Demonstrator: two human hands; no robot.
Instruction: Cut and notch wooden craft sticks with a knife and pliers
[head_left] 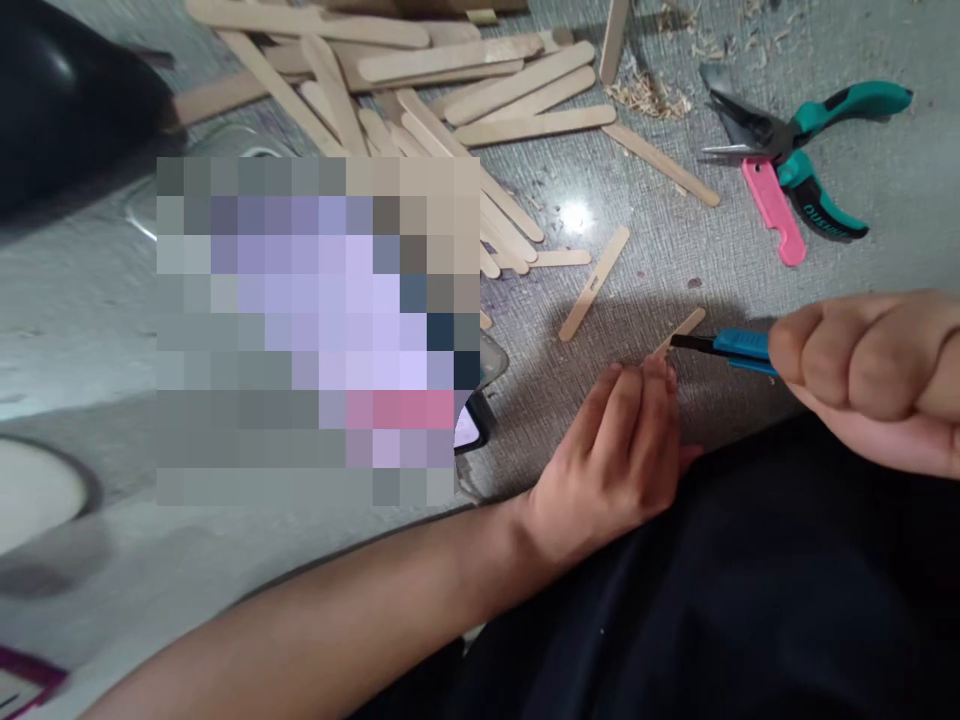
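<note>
Right hand (870, 380) clenched round blue cutter (742, 344); left hand (619, 445) pinching pale, round-ended stick (691, 322).

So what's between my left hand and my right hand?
In the head view, the blue utility knife from your right hand, its dark blade at the wooden craft stick under your left hand.

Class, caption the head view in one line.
Blue cutter in right hand, its dark tip at the wooden stick in left hand.
</note>
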